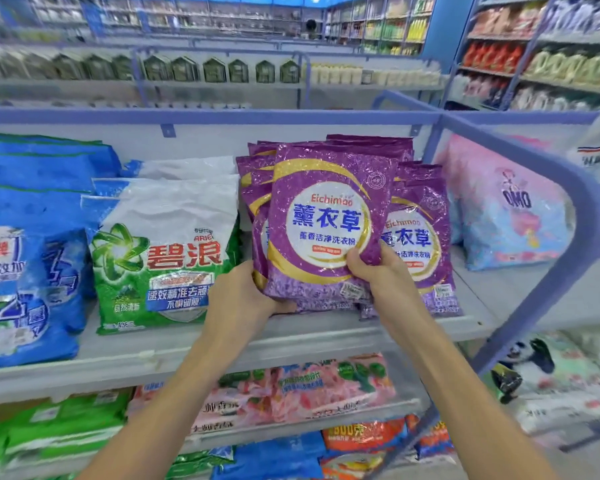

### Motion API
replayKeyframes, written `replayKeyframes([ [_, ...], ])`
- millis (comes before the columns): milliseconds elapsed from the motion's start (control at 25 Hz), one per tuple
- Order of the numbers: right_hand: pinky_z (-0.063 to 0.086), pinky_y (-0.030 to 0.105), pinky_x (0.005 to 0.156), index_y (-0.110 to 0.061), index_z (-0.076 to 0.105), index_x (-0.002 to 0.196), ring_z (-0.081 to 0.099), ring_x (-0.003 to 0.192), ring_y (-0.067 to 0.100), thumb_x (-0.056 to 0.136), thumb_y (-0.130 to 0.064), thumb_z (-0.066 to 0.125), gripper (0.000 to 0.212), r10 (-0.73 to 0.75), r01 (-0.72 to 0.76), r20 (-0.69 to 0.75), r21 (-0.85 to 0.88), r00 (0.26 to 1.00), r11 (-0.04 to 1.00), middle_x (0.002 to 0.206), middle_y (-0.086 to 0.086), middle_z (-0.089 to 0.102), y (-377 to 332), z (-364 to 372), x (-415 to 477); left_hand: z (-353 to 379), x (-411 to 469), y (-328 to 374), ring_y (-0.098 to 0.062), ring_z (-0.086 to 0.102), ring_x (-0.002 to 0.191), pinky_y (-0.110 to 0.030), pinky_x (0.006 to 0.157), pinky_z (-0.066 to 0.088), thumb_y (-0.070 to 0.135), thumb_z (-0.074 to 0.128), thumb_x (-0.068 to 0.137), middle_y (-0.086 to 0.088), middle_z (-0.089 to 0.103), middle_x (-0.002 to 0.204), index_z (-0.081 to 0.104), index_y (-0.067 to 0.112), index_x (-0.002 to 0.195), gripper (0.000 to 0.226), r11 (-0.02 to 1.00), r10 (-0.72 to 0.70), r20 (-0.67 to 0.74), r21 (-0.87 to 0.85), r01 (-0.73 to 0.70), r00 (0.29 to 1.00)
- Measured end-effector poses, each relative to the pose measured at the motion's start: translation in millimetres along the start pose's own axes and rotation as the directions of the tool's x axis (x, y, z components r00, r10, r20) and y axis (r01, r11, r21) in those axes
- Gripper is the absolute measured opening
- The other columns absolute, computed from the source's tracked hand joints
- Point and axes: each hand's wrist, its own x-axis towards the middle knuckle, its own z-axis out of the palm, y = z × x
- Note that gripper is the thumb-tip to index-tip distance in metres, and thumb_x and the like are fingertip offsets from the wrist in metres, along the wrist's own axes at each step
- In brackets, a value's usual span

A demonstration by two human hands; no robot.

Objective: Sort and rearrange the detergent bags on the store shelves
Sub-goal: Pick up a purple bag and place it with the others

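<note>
Far left on the shelf stands a stack of blue bags, overlapped so closely that their number cannot be told. Just beside them are three white-and-green bags, one behind another, the front one upright and facing out.

The left hand comes up from below with a bare forearm. It grips the lower left corner of the purple bag, palm against the edge and fingers curled under and behind it. This bag is upright, label forward, in the middle of the shelf. Whether its bottom edge rests on the shelf cannot be told.

Close behind it on the left lean at least two more purple bags, the left purple stack, touching the white-and-green row. More purple tops show behind.

The right hand pinches the held bag's lower right part, thumb on the front and fingers behind. It partly covers the right purple bag, upright with at least one more behind.

Further right lies one pink bag, tilted back, behind a curved blue rail.

Below are green bags, pink bags and orange bags.
</note>
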Motion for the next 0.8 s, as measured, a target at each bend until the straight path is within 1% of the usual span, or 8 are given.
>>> replayKeyframes([
  [160,0.052,0.034,0.103,-0.024,0.065,0.124,0.070,0.109,0.007,0.099,-0.016,0.066,0.027,-0.022,0.021,0.025,0.012,0.999,1.000,0.115,-0.013,0.076,-5.5,12.4,13.0,5.7,7.9,1.4,-0.015,0.053,0.066,-0.013,0.049,0.030,0.041,0.098,0.052,0.003,0.070,0.082,0.056,0.027,0.083,0.054,1.000,-0.006,-0.079,-0.007,0.006,0.997],
  [320,0.055,0.039,0.101,-0.023,0.070,0.114,0.072,0.105,0.010,0.095,-0.017,0.072,0.020,-0.029,0.031,0.023,-0.076,0.999,0.997,0.109,-0.010,0.078,-2.6,5.4,6.9,6.3,-0.7,-1.8,-0.028,0.068,0.087,-0.035,0.066,0.049,0.038,0.091,0.067,-0.003,0.073,0.096,0.058,0.015,0.111,0.059,0.999,0.023,-0.064,0.048,-0.020,0.998],
  [400,0.057,0.041,0.096,-0.020,0.075,0.106,0.074,0.099,0.012,0.090,-0.018,0.078,0.016,-0.054,0.055,0.005,-0.135,0.999,0.989,0.102,-0.007,0.079,1.6,2.6,-2.6,0.5,-16.4,-6.7,-0.015,0.070,0.088,-0.026,0.068,0.052,0.030,0.084,0.076,0.007,0.073,0.099,0.053,0.020,0.132,0.065,0.996,0.081,-0.018,0.043,-0.080,0.997],
  [480,0.059,0.042,0.092,-0.018,0.075,0.102,0.074,0.094,0.013,0.086,-0.017,0.082,0.018,-0.040,0.037,-0.025,-0.122,0.999,0.992,0.098,-0.006,0.079,5.9,5.6,-9.7,-5.4,-29.2,-12.7,0.004,0.066,0.089,-0.008,0.071,0.048,0.018,0.083,0.077,0.024,0.068,0.098,0.052,0.032,0.137,0.069,0.997,0.062,0.076,-0.052,-0.059,0.995],
  [520,0.060,0.043,0.090,-0.018,0.073,0.104,0.074,0.092,0.013,0.085,-0.017,0.082,0.021,-0.029,0.025,-0.035,-0.127,0.999,0.992,0.097,-0.005,0.079,8.7,8.6,-12.1,-6.6,-31.9,-14.4,0.003,0.067,0.091,-0.007,0.076,0.050,0.013,0.082,0.076,0.025,0.069,0.098,0.056,0.036,0.129,0.064,0.992,0.028,0.125,-0.126,-0.012,0.992],
  [640,0.058,0.042,0.093,-0.021,0.060,0.121,0.068,0.101,0.009,0.085,-0.024,0.082,0.042,-0.099,0.071,-0.063,-0.343,0.993,0.937,0.110,-0.008,0.071,17.2,21.1,-19.3,-3.2,-32.4,-12.4,-0.008,0.071,0.097,-0.035,0.092,0.057,0.017,0.082,0.078,0.015,0.076,0.102,0.064,0.035,0.117,0.047,0.933,-0.087,0.166,-0.333,0.139,0.982],
  [720,0.052,0.042,0.103,-0.021,0.046,0.142,0.060,0.119,0.011,0.086,-0.036,0.080,0.067,-0.163,0.103,-0.078,-0.497,0.984,0.862,0.131,-0.008,0.063,21.0,22.9,-24.0,1.6,-32.0,-7.6,-0.002,0.068,0.098,-0.032,0.091,0.054,0.029,0.083,0.081,0.019,0.073,0.105,0.061,0.032,0.121,0.046,0.934,-0.105,0.125,-0.329,0.141,0.987],
  [800,0.049,0.042,0.107,-0.022,0.038,0.152,0.055,0.128,0.014,0.088,-0.043,0.076,0.078,-0.169,0.098,-0.068,-0.585,0.983,0.805,0.140,-0.008,0.058,22.4,16.6,-29.6,6.1,-34.1,-5.7,0.005,0.063,0.097,-0.023,0.084,0.050,0.032,0.082,0.082,0.024,0.068,0.104,0.057,0.034,0.121,0.046,0.949,-0.104,0.087,-0.290,0.125,0.991],
])
